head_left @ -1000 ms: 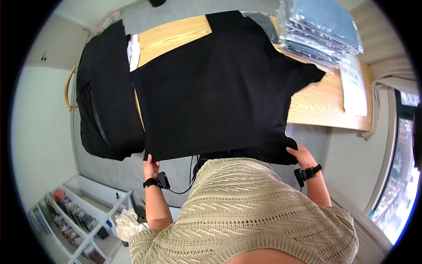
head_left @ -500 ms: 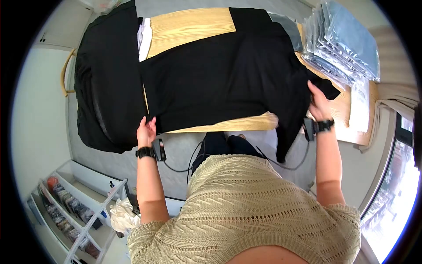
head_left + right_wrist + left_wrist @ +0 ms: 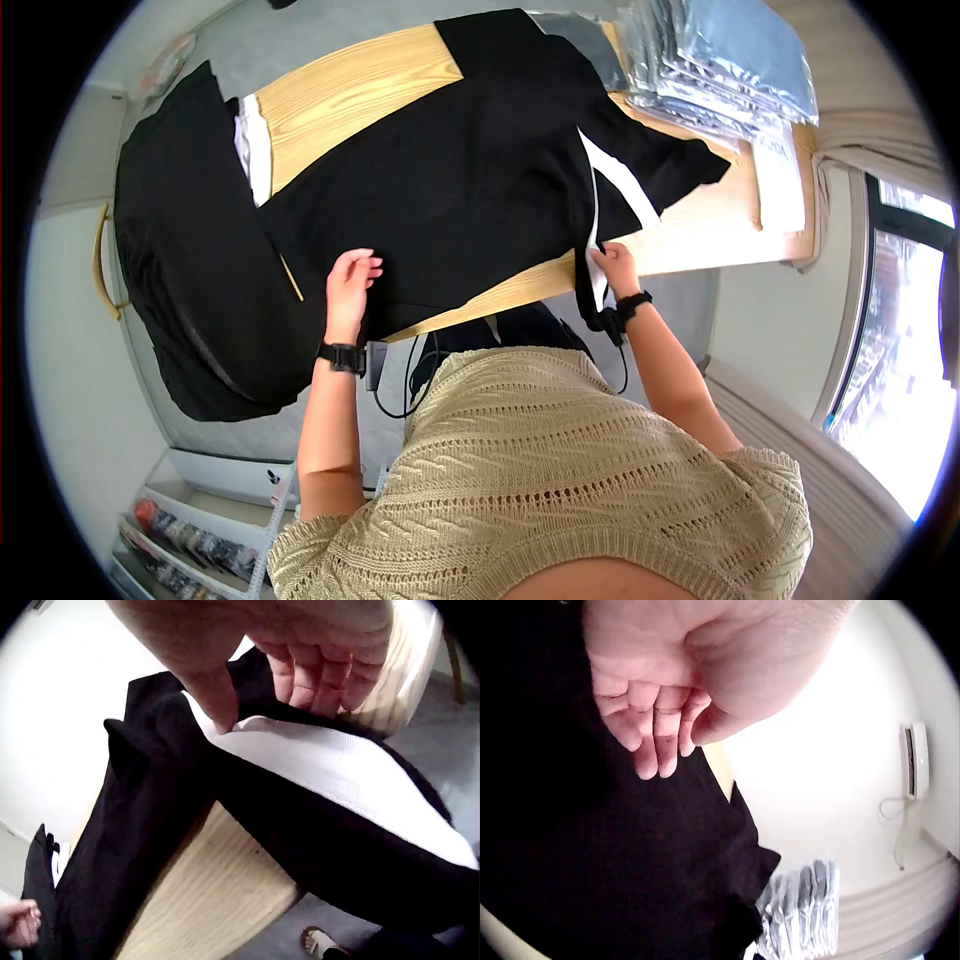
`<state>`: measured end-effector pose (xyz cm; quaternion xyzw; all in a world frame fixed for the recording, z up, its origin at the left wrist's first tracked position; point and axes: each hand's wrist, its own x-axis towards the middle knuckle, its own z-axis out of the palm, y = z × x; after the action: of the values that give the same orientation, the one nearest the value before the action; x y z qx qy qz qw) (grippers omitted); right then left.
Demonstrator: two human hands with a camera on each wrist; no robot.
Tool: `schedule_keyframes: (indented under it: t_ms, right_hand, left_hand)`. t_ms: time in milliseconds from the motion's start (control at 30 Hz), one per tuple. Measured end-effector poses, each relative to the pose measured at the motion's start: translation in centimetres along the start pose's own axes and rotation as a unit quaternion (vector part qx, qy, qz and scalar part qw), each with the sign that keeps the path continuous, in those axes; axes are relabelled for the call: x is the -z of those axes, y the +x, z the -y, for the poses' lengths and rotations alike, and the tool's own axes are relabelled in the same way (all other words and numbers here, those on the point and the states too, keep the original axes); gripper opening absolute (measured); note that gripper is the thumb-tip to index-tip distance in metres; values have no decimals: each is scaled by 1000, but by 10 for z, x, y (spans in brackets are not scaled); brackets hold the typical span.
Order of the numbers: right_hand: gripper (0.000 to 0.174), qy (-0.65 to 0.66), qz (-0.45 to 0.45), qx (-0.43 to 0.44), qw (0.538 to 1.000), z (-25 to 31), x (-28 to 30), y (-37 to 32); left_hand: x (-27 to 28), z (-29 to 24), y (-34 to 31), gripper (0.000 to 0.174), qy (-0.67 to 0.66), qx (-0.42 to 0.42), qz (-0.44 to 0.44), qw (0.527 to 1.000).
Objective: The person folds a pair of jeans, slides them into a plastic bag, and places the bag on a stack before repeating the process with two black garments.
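Note:
A black short-sleeved shirt (image 3: 440,190) lies spread across the wooden table, its near right side folded up so a white strip (image 3: 620,180) shows. My right hand (image 3: 616,266) pinches the shirt at this white strip, near the table's front edge. In the right wrist view the thumb presses on the white strip (image 3: 322,761) with the fingers behind the cloth. My left hand (image 3: 350,290) hovers over the shirt's near left part, fingers loosely bent and holding nothing. In the left wrist view its fingers (image 3: 646,754) hang apart from any fold, over black cloth.
A pile of black clothing (image 3: 200,270) stands at the left, beside folded white cloth (image 3: 254,150). Plastic-wrapped garments (image 3: 730,70) are stacked at the table's far right, with a white packet (image 3: 778,185) next to them. A cable runs near my waist.
The left hand has let go of the shirt's near left corner and risen over the cloth. The right hand, out at the right side half a second ago, has come inward, exposing the white strip.

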<state>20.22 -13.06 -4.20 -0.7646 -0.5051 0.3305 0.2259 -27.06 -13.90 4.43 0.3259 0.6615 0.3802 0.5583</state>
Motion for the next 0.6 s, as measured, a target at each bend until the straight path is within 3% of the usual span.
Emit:
schedule_keyframes:
  t_ms: [33,100,167,267,367,433,500,567,600]
  right_hand:
    - [34,-36,86,-34,995,35,8,-6]
    - [32,-28,98,-26,994,57,7,-10]
    - [26,118,113,-100,981,95,17,-16]
    - [19,171,108,9,979,140,26,-30]
    - [13,162,148,57,974,171,29,-32]
    - [8,394,202,-31,896,189,27,-29]
    - [10,602,300,-86,735,206,35,-29]
    - [20,512,330,-2,793,193,48,-20]
    - [20,459,308,49,832,181,55,-12]
  left_hand:
    - [-13,-7,6,18,3,-13,28,1000]
    - [-38,-24,15,17,32,-51,91,994]
    - [-63,-44,17,16,28,-77,163,983]
    - [-106,-59,17,20,107,-128,251,954]
    - [-152,-76,7,45,207,-104,300,925]
    - [-180,-81,4,63,179,-90,373,906]
    - [-203,-82,-3,59,85,-138,354,921]
    - [-215,-77,-2,50,63,-47,276,958]
    - [-219,-70,1,45,72,-88,231,966]
